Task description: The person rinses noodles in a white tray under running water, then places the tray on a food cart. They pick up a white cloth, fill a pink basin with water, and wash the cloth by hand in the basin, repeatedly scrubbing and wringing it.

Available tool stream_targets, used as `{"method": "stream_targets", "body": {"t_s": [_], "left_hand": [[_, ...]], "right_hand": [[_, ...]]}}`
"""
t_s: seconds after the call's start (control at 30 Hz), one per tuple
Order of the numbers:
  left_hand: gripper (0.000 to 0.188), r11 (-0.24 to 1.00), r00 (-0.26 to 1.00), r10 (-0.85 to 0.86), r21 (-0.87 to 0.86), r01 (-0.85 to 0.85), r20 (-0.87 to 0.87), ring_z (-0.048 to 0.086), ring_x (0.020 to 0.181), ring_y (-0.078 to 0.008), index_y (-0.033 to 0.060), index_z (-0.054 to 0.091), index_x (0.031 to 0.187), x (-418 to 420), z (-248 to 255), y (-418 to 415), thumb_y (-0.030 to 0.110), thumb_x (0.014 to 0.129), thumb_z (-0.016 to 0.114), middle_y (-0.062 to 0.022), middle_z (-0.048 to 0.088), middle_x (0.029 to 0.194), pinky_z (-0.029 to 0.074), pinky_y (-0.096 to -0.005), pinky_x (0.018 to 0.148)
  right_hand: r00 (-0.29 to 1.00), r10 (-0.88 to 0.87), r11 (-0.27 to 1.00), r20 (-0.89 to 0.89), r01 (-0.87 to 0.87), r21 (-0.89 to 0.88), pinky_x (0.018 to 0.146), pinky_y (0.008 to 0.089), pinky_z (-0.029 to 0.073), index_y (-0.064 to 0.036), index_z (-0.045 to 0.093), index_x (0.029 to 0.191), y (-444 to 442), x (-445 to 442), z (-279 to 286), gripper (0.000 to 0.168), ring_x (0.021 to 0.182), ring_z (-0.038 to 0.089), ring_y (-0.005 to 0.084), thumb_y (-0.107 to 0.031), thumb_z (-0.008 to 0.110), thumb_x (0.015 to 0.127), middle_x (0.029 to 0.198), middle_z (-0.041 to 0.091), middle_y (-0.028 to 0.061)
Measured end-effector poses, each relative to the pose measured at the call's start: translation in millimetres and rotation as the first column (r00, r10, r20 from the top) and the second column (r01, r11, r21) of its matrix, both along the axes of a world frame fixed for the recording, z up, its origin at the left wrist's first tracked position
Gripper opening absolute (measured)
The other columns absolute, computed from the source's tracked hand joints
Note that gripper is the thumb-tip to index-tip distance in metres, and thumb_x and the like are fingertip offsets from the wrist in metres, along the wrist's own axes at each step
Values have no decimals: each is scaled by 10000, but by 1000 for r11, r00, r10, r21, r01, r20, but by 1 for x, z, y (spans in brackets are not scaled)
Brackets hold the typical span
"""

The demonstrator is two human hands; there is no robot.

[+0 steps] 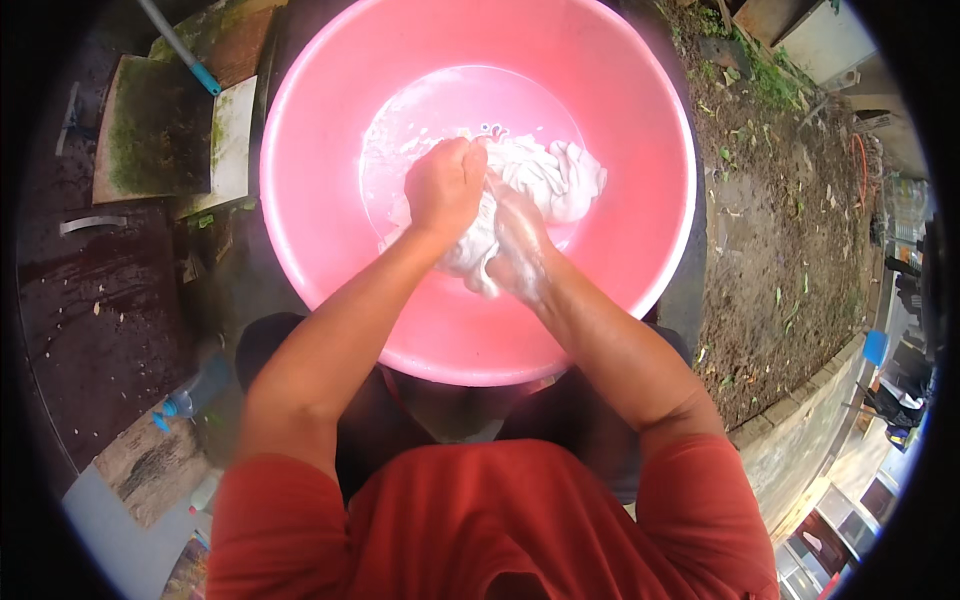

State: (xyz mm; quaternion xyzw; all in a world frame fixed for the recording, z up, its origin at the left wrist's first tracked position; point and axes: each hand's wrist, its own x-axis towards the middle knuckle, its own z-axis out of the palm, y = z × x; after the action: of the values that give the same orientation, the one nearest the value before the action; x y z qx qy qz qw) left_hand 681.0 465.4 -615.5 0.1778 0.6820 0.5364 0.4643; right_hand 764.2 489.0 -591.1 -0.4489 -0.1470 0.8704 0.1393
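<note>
A large pink plastic basin [315,165] stands before me, with shallow, sudsy water in its bottom. Bunched wet white cloth [566,180] lies in it, spreading to the right of my hands and hanging below them. My left hand [448,184] is closed in a fist on the cloth, knuckles up. Against its right side, my right hand [521,232] grips the same cloth, with suds on its wrist and the back of the hand. The two hands touch near the middle of the basin, and the fingertips are partly hidden.
On the left are mossy boards [161,127], a pole with a teal end [204,77], a dark panel with a handle [94,223] and a clear blue-tinted plastic bottle [196,390]. Bare soil [780,262] with scattered leaves and a low wall [802,420] lie to the right.
</note>
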Motion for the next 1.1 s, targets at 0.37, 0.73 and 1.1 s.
{"method": "stream_targets", "body": {"t_s": [0.37, 0.73, 1.1], "left_hand": [[167, 882, 762, -99, 299, 365, -640, 552, 617, -238, 84, 544, 681, 43, -11, -30, 176, 818, 514, -91, 519, 655, 439, -337, 564], [148, 870, 639, -58, 275, 409, -767, 555, 603, -201, 91, 590, 722, 10, -15, -19, 207, 804, 552, -80, 536, 648, 437, -327, 585], [355, 997, 888, 0, 66, -35, 460, 563, 849, -193, -62, 510, 1042, -63, 20, -16, 265, 907, 482, -116, 565, 956, 472, -311, 745]], "right_hand": [[986, 71, 995, -153, -80, -53, 735, 311, 488, -36, 504, 1037, 17, 16, -44, 395, 887, 570, 196, -381, 348, 924, 958, 567, 80], [929, -146, 989, -341, 125, -82, 703, 301, 504, -52, 549, 928, 17, 19, -48, 298, 776, 576, 174, -339, 475, 902, 819, 570, 51], [909, 369, 684, 195, -408, 605, 787, 284, 444, 16, 538, 1074, 40, 32, 2, 425, 872, 555, 173, 56, 624, 660, 946, 563, 77]]}}
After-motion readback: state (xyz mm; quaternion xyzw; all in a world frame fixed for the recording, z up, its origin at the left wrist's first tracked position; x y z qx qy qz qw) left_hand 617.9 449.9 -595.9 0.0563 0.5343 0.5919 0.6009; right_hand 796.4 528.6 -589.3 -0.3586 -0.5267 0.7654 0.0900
